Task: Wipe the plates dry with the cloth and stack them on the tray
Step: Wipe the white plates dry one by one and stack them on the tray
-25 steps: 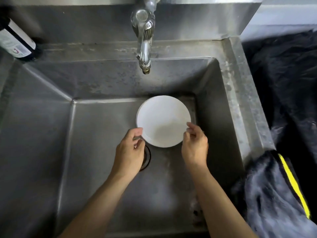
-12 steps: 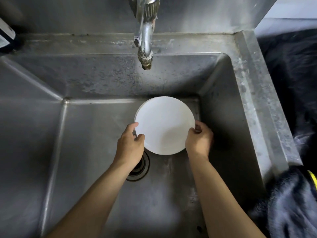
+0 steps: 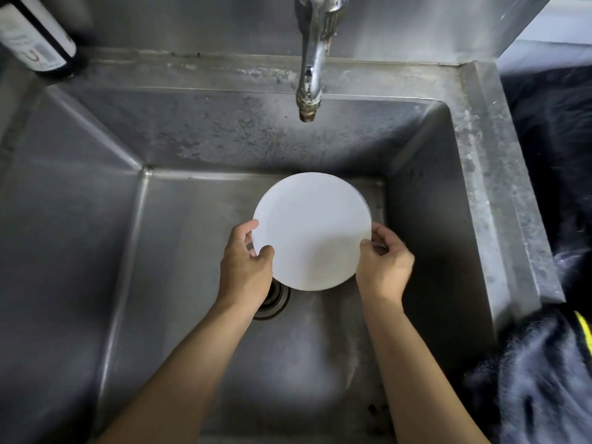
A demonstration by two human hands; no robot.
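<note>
Both hands grip one white plate low in the steel sink.

The plate (image 3: 312, 230) is round (no long axis to speak of) and faces up, near the sink's (image 3: 490, 174) far right corner, just beyond the drain (image 3: 272, 299), which the left hand half hides. The left hand (image 3: 246, 267) pinches its left rim, the right hand (image 3: 382, 267) its right rim. A dark bottle (image 3: 35, 33) stands at the sink's far left corner, cut off at the top, its pale label too blurred to read. A tap (image 3: 312, 59) hangs over the basin. Dark fabric with a yellow stripe (image 3: 544, 373) lies past the right edge.
</note>
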